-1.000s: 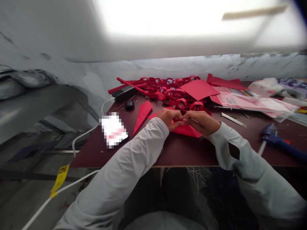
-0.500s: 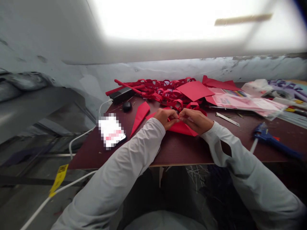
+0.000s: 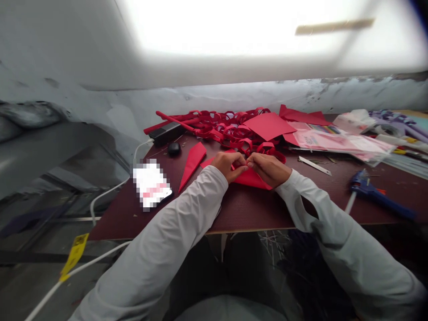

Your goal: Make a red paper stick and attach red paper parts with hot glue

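My left hand [image 3: 228,165] and my right hand [image 3: 271,170] meet above the dark red tabletop [image 3: 257,214], fingertips pinched almost together. Between and below them is a piece of red paper [image 3: 251,179], folded, with its lower edge spread toward me. My fingers cover the spot where they grip it. Left of my left hand lies a pointed, folded red paper piece [image 3: 193,161]. Just beyond my fingers, a red paper chain [image 3: 217,133] made of linked loops is heaped at the back, with a flat red paper sheet [image 3: 269,126] on it.
On the left are a lit phone [image 3: 152,185], a small black case [image 3: 174,149], a black box [image 3: 169,133] and a white cable [image 3: 110,195]. To the right lie a cutter blade [image 3: 314,165], a blue glue gun [image 3: 377,195] and plastic packets [image 3: 341,141].
The whole view has shifted slightly, so things sit a little further left. My hands keep the same pinch on the red paper, with hardly any movement.
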